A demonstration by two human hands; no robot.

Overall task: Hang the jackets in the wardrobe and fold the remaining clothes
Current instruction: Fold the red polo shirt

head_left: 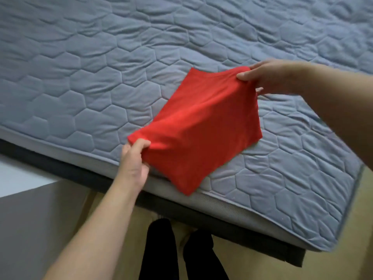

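Observation:
A red garment [198, 128], folded into a small rectangle, is held just above the near edge of the blue-grey quilted mattress [101, 67]. My left hand [134, 160] pinches its near left corner. My right hand [270, 77] pinches its far right corner. The cloth hangs taut between both hands, and its lower corner drops over the mattress edge. No jackets or wardrobe are in view.
The mattress lies on a dark bed frame [222, 225] whose near corner is at the lower right. Below are a tan floor [252, 265] and my legs in black [161, 249]. A grey and white surface [30, 209] stands at the lower left.

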